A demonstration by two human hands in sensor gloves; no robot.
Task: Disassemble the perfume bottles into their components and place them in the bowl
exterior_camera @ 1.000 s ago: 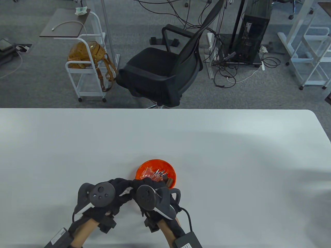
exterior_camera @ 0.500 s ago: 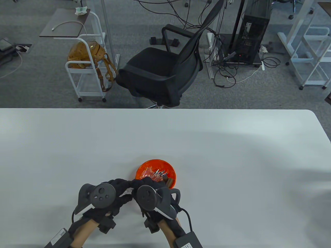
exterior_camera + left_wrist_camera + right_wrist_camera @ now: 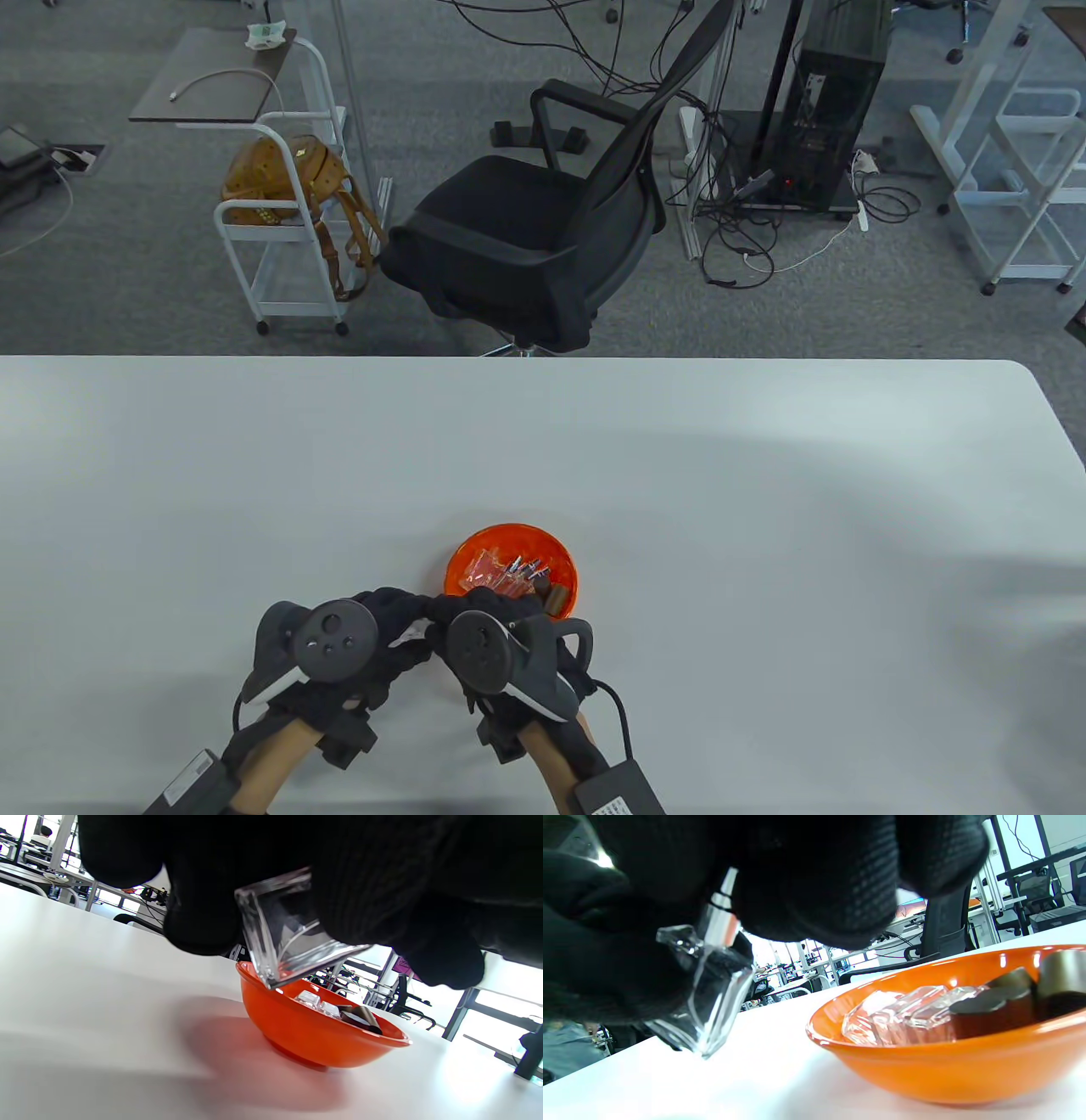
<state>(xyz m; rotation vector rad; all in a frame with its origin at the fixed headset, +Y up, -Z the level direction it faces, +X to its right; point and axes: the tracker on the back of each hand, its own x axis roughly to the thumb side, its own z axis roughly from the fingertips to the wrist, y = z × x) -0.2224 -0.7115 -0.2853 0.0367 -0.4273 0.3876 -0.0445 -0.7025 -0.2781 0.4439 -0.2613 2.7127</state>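
A clear square glass perfume bottle hangs tilted just above the table, close to the near left side of the orange bowl. My left hand grips the bottle's body. My right hand has its fingers curled round the silver sprayer neck at the bottle's top. From the table view only a pale sliver of the bottle shows between the gloves. The bowl holds clear glass bottles, silver sprayer parts and brown caps.
The white table stretches wide to the left, right and far side of the bowl. Beyond its far edge stand a black office chair and a white cart with a brown bag.
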